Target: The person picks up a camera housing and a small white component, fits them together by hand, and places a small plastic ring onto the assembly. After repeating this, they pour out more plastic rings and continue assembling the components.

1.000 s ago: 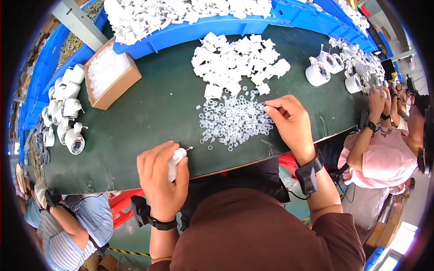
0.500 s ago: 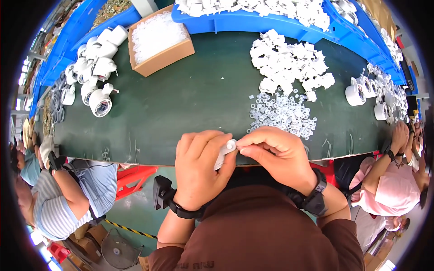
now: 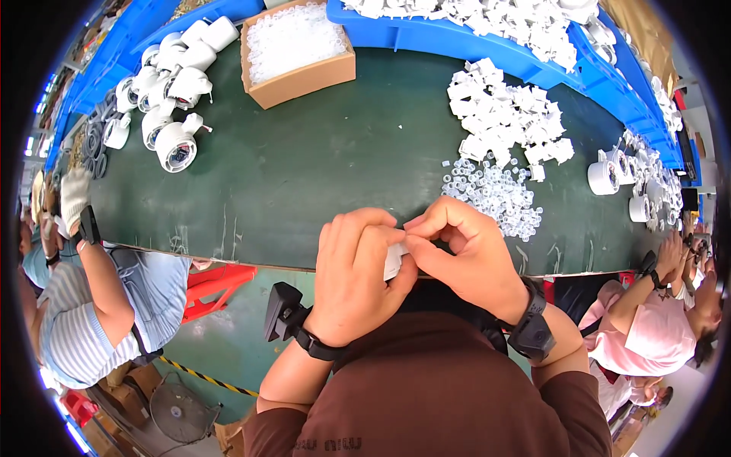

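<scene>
My left hand (image 3: 354,278) is closed around a small white plastic part (image 3: 394,260) above the table's near edge. Thumb and forefinger of my right hand (image 3: 480,263) are pinched together right at the top end of that part, touching my left fingertips. Whatever lies in this pinch is too small and covered to make out. Just beyond my right hand spreads a heap of small clear plastic rings (image 3: 495,199). A larger pile of white plastic pieces (image 3: 506,114) lies behind the rings.
A cardboard box (image 3: 308,87) of clear plastic bits stands at the back of the green table (image 3: 304,175). White camera housings (image 3: 177,146) cluster at the left, more (image 3: 604,177) at the right. Blue bins (image 3: 457,42) line the far edge. People sit on both sides, one with a gloved hand (image 3: 75,199).
My right fingertips have closed in over the white part's round end, which showed before and is now covered. The whole view has shifted a little. The left neighbour's gloved hand has risen.
</scene>
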